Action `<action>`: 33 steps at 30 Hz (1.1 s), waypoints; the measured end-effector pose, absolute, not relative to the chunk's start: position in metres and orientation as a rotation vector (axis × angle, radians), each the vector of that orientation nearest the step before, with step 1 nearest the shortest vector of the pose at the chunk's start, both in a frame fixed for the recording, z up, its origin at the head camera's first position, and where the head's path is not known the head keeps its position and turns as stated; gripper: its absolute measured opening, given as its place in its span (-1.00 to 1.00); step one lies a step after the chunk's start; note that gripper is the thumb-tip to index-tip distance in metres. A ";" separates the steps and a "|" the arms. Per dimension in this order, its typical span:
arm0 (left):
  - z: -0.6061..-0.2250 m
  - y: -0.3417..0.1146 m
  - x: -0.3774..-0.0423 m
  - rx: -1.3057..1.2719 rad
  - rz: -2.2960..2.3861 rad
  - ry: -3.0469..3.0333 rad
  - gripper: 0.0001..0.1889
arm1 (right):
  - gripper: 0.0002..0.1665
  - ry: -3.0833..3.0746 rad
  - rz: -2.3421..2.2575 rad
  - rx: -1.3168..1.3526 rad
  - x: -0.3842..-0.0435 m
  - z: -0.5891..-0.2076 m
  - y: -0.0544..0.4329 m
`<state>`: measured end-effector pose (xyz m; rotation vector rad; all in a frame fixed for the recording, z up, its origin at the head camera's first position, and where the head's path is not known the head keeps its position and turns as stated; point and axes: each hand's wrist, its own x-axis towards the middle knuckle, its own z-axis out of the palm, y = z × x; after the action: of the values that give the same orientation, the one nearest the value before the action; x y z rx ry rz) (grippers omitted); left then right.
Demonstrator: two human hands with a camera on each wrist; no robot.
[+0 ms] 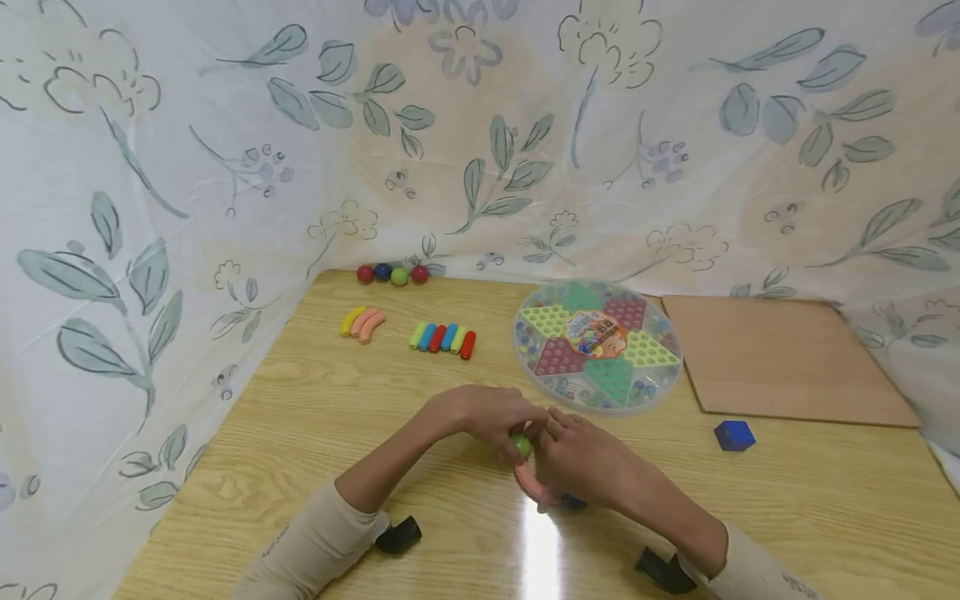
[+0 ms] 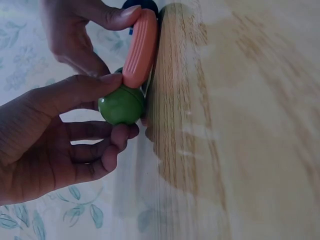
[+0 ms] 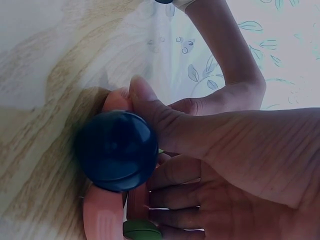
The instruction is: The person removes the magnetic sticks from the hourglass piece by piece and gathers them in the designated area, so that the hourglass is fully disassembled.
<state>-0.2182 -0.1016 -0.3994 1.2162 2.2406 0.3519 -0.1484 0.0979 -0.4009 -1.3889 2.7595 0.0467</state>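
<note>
In the left wrist view, my left hand (image 2: 47, 137) pinches a shiny green ball (image 2: 121, 107) between thumb and fingertips. A ribbed pink curved stick (image 2: 141, 47) meets that ball at one end and a dark blue ball (image 3: 116, 150) at the other. My right hand (image 1: 588, 460) has its thumb on the pink stick near the blue ball, fingers curled around behind. A second pink curved piece (image 3: 102, 215) joins the blue ball in the right wrist view, with another green ball (image 3: 142, 230) partly showing. The hands hide much of this joined shape, which is low at the table.
Behind the hands lie a round Chinese checkers board (image 1: 648, 392), a row of coloured short sticks (image 1: 442, 337), several curved sticks (image 1: 366, 323) and several balls (image 1: 400, 276). To the right are a brown board (image 1: 787, 358) and a blue cube (image 1: 735, 435) on the wooden table (image 1: 300, 433).
</note>
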 end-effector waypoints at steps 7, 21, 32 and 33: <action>-0.400 -0.101 -0.220 1.255 0.349 2.237 -0.70 | 0.01 2.727 0.024 -1.349 -0.149 -0.401 0.099; -0.393 -0.106 -0.222 1.261 0.347 2.232 -0.65 | 0.04 2.741 -0.006 -1.401 -0.150 -0.398 0.099; -0.378 -0.152 -0.240 1.096 0.547 2.398 -0.75 | -0.48 2.726 -0.250 -1.420 -0.162 -0.391 0.111; -0.376 -0.157 -0.243 1.087 0.569 2.419 -0.75 | -0.48 2.735 -0.279 -1.365 -0.162 -0.389 0.114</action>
<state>-0.2428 -0.1565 -0.3762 1.0870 2.4188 0.5693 -0.1621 0.1136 -0.3893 -1.3648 2.7348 -0.2790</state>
